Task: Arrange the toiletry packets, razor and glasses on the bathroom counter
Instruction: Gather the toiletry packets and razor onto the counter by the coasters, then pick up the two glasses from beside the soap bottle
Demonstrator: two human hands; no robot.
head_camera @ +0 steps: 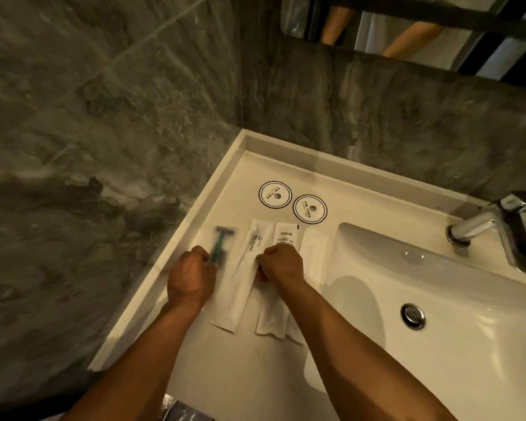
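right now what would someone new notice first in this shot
Two bare forearms reach over the white bathroom counter: the left hand is closed on a blurred green plastic razor, and the right hand pinches long white paper toiletry packets. Behind them lie two round black-rimmed paper coasters, with the chrome faucet at the far right.

Left hand (pixel 192 276) grips razor (pixel 220 246); right hand (pixel 281 262) pinches packets (pixel 274 305).

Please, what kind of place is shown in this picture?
Most likely a hotel bathroom: a white sink with a chrome faucet, sealed toiletry packets and a razor on the counter, and two printed coasters.
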